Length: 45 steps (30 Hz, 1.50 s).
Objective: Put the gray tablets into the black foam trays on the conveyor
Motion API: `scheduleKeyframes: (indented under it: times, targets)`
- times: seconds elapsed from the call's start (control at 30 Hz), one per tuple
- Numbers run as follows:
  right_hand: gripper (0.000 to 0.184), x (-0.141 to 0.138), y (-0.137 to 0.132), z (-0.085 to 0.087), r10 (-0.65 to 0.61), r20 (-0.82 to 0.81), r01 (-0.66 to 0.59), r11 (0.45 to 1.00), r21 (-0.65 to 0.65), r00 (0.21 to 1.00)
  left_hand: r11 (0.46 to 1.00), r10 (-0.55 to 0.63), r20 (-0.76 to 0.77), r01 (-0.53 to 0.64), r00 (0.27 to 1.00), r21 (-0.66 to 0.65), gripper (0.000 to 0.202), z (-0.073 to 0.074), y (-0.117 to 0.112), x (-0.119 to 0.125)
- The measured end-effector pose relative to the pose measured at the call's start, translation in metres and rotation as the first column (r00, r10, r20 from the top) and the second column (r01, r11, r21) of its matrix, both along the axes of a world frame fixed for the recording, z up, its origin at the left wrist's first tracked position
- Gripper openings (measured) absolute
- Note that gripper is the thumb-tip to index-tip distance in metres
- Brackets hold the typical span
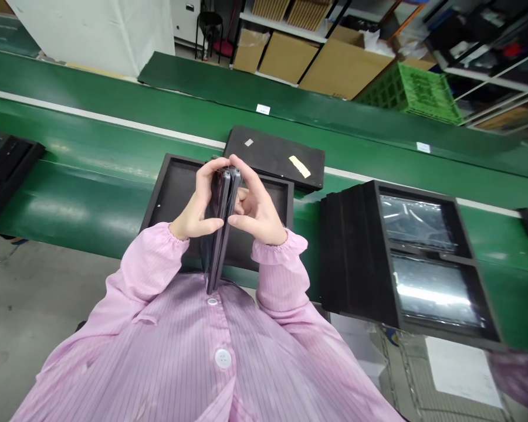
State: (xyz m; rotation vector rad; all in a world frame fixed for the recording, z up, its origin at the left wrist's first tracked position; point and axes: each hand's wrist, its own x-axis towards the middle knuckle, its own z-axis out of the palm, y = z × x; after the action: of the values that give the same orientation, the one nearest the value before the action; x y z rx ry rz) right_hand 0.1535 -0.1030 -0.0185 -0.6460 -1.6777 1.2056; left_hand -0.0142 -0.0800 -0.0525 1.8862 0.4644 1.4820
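Pink smock (176,351), fingers (251,179) gripping dark panels (218,252), part-hidden tray (173,190), tray stack (354,249) nearby

A pair of panels (222,228) stood between the left hand (196,205) and the right hand (257,211), above a tray (173,187) on the desk (92,202); a slab (273,153) lay behind the tray, toward its right; farther right stood a stack of trays (356,252), two screens (435,293) in its top; beyond the desk, boxes (290,55) sat left of a crate (426,94).
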Motion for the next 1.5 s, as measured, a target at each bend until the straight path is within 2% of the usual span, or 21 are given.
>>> scheduleKeyframes:
  times: [0.17,0.3,0.53,0.67,0.8,1.07,1.3,1.4,1.5]
  targets:
    - [0.077,-0.001,-0.003,-0.001,0.013,-0.041,-0.014,0.999,-0.033,0.999,1.000,0.010,-0.053,-0.010,0.999,-0.002,0.090,0.005,-0.004,-0.001]
    - [0.074,-0.004,-0.005,0.000,-0.003,-0.102,-0.001,0.999,-0.034,0.995,0.998,0.057,-0.019,-0.058,0.998,-0.018,0.088,0.004,-0.003,0.002]
    - [0.070,-0.006,-0.009,0.002,-0.009,-0.150,0.002,0.999,-0.047,0.989,0.999,0.043,-0.006,-0.043,0.999,-0.006,0.086,0.005,-0.007,0.004]
    - [0.066,-0.009,-0.010,-0.001,-0.023,-0.160,0.008,0.996,-0.092,0.987,0.997,0.075,0.032,-0.075,0.997,-0.013,0.078,0.007,-0.010,0.005]
    - [0.064,-0.011,-0.011,-0.003,-0.061,-0.155,0.042,0.991,-0.128,0.986,0.996,0.089,0.046,-0.088,0.995,-0.032,0.070,0.010,-0.012,0.008]
    - [0.050,-0.016,-0.017,0.004,-0.138,-0.158,0.113,0.981,-0.160,0.978,0.989,0.144,0.083,-0.141,0.986,-0.041,0.050,0.015,-0.013,0.012]
    - [0.045,-0.023,-0.022,0.009,-0.224,-0.146,0.207,0.971,-0.122,0.964,0.989,0.144,0.105,-0.145,0.984,0.002,0.043,0.017,-0.011,0.013]
    - [0.048,-0.025,-0.025,0.001,-0.256,-0.141,0.240,0.963,-0.121,0.956,0.986,0.163,0.097,-0.165,0.982,0.007,0.041,0.018,-0.012,0.013]
    - [0.059,-0.033,-0.020,-0.025,-0.317,-0.208,0.281,0.941,-0.187,0.925,0.983,0.178,0.092,-0.180,0.980,0.019,0.040,0.021,-0.015,0.010]
